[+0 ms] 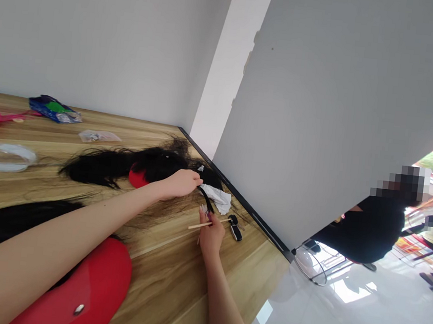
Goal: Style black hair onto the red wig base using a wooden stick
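Observation:
A strand of black hair (207, 198) stretches between my two hands over the wooden table. The fingers of my left hand (183, 184) are closed in a pinch on its upper end. My right hand (212, 235), lower and nearer, is closed round the strand's lower end and a thin wooden stick (197, 226) that pokes out on both sides. Behind my left hand lies a bundle of black hair (154, 161) partly over a red piece (137, 176). A crumpled white tissue (221, 199) is just past the strand. Beside my right hand rests a black key fob (236, 230).
A large red pad (105, 287) and more black hair (17, 218) lie front left, partly under my left forearm. Farther left are a white ring-shaped roll (2, 158), a blue packet (54, 109) and a clear bag (98, 136). A grey partition (322, 116) borders the table; a person (372, 227) sits beyond.

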### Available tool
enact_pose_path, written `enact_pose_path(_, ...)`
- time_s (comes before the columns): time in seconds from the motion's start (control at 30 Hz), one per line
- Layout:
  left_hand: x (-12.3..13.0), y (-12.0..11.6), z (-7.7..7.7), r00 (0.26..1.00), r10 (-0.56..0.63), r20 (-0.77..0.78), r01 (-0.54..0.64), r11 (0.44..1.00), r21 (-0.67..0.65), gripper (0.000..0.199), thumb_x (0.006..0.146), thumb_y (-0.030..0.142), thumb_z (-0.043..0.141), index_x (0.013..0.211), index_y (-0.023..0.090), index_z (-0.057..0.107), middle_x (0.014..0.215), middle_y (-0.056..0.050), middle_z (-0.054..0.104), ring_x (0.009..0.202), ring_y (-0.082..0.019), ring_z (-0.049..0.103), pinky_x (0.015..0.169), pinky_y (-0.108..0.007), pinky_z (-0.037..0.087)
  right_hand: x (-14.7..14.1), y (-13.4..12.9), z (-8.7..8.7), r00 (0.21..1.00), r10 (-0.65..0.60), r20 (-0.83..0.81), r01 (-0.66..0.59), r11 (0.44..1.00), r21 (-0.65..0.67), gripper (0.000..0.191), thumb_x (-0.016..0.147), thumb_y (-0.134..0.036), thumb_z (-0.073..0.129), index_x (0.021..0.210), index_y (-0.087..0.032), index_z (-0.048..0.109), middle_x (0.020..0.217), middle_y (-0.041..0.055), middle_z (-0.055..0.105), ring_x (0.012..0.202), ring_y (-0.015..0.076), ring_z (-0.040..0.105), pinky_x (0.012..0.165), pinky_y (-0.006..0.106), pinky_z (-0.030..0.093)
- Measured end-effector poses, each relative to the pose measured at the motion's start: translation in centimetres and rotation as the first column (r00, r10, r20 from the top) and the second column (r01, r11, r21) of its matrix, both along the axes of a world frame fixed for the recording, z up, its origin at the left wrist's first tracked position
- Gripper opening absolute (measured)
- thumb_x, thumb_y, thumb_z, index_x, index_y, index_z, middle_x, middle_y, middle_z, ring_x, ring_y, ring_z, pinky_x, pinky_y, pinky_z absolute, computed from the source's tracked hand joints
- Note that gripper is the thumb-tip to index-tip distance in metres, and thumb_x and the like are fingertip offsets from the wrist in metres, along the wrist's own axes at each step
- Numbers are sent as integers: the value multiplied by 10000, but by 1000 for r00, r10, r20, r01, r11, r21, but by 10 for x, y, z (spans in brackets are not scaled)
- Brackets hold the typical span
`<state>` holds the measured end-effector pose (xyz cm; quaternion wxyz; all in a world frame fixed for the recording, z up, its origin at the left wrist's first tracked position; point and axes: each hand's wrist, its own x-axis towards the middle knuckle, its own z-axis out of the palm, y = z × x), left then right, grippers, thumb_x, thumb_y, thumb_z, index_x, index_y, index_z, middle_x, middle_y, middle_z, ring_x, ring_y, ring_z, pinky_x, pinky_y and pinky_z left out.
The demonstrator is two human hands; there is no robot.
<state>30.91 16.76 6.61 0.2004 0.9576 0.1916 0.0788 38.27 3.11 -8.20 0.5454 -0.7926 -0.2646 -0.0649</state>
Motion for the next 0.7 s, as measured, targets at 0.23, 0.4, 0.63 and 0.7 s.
enact_pose_path(0.23, -2, 11, -9, 1000, -19, 14, 17, 992, 123, 314, 914, 341, 561, 1167, 155, 571, 1156, -90, 606, 975, -206, 618, 828, -414, 540, 1, -2, -4, 1000, -31, -5, 30, 999, -46, 410, 786, -547, 593, 793, -173, 761, 766, 106, 749, 698, 270, 672, 656, 337, 495)
enact_pose_path(0.4, -5, 16, -13, 997, -59, 41, 46, 964, 260, 311, 913, 342, 562, 1160, 153, 574, 1148, -88, 609, 974, -206, 618, 831, -417, 538, 3, -3, -3, 996, -85, -28, 84, 995, -44, 424, 790, -484, 609, 993, -139, 751, 906, 133, 754, 857, 288, 692, 747, 340, 504)
enact_pose_path(0.63, -8, 16, -13, 992, -107, 66, 69, 901, 428, 282, 915, 339, 559, 1121, 151, 594, 1134, -86, 618, 992, -208, 613, 862, -429, 522, 5, -4, 2, 983, -167, -77, 167, 986, -14, 498, 791, -482, 613, 1051, -73, 726, 972, 194, 739, 939, 336, 679, 821, 376, 484)
enact_pose_path(0.7, -9, 17, -14, 991, -110, 70, 65, 884, 463, 273, 914, 339, 561, 1101, 145, 602, 1119, -85, 625, 995, -210, 613, 872, -435, 516, 4, -4, 3, 979, -184, -89, 186, 983, 11, 519, 792, -499, 609, 1059, -67, 720, 970, 195, 739, 934, 332, 678, 810, 370, 485)
